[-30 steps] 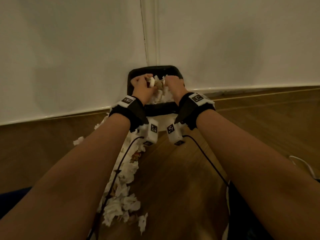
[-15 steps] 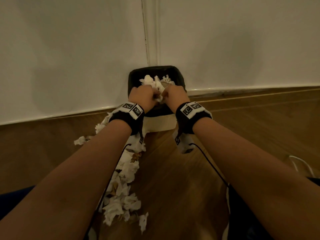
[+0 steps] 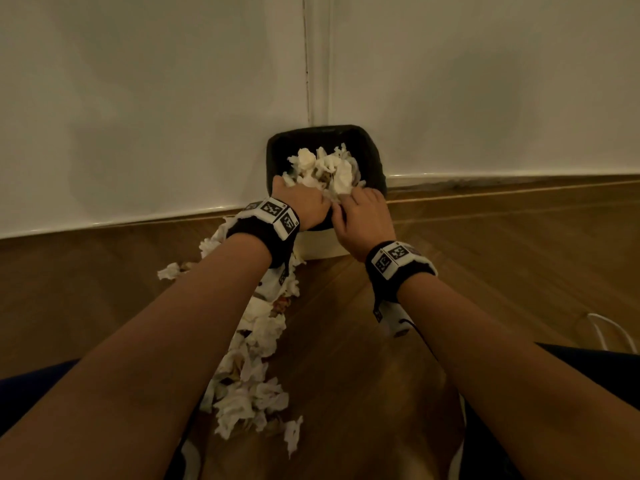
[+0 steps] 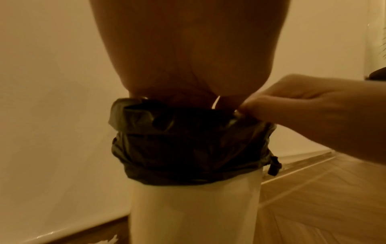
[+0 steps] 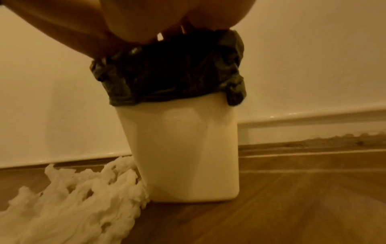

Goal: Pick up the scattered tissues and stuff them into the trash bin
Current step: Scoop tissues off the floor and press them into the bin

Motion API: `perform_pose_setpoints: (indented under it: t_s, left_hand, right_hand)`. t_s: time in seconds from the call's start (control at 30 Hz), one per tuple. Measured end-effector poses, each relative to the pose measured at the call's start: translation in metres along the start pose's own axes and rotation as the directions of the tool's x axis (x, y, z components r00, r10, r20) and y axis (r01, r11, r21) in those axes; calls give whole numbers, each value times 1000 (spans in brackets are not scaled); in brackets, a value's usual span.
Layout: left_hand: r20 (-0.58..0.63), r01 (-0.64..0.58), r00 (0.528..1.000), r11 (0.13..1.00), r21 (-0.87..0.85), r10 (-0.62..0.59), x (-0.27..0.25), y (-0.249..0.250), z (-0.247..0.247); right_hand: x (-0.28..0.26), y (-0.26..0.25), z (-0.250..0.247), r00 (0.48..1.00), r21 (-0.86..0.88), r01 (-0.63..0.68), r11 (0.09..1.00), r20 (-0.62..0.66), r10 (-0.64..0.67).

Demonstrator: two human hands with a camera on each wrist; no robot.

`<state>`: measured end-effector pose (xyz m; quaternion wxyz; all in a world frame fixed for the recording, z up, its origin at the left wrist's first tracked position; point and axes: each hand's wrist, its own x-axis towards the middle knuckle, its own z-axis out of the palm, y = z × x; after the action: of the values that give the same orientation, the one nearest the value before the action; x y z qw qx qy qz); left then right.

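- Nearest the person, a long trail of scattered tissues (image 3: 254, 372) is lying on the wooden floor (image 3: 346, 358), running up to the left foot of the trash bin (image 5: 183, 148); that trail is looking no smaller than a second ago, so most of the job is still waiting.
- At the bin's near rim, both hands are now pulling back toward the person, where a moment ago they were reaching further over the opening.
- The left hand (image 3: 302, 202) is resting on the near edge of the tissue heap; whether its fingers are gripping anything I cannot tell.
- The right hand (image 3: 363, 218) is curling its fingers at the rim, seemingly pinching the black liner (image 4: 188, 145), though the hold is not plain.
- Inside the opening, the tissue heap (image 3: 325, 168) is now lying uncovered and standing above the rim, so I judge it needs more pressing down before the next handful.
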<state>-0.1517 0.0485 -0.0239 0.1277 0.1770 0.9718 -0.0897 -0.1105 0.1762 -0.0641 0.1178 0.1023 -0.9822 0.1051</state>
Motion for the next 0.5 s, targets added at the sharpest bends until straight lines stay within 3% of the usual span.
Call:
perform_pose_setpoints:
  t_s: [0.13, 0.23, 0.4, 0.5]
  left_hand:
    - [33, -22, 999, 1000, 19, 21, -3, -1, 7]
    - [-29, 21, 999, 998, -61, -22, -5, -3, 7]
    - [-72, 33, 997, 992, -125, -42, -9, -4, 4]
    - [-158, 12, 987, 982, -191, -43, -19, -7, 11]
  right_hand:
    - [0, -5, -3, 1000, -34, -16, 999, 20, 16]
    - [16, -8, -10, 989, -77, -41, 996, 140, 51]
    - [32, -8, -23, 937, -174, 41, 984, 348, 23]
    - [34, -9, -25, 924, -168, 23, 986, 379, 43]
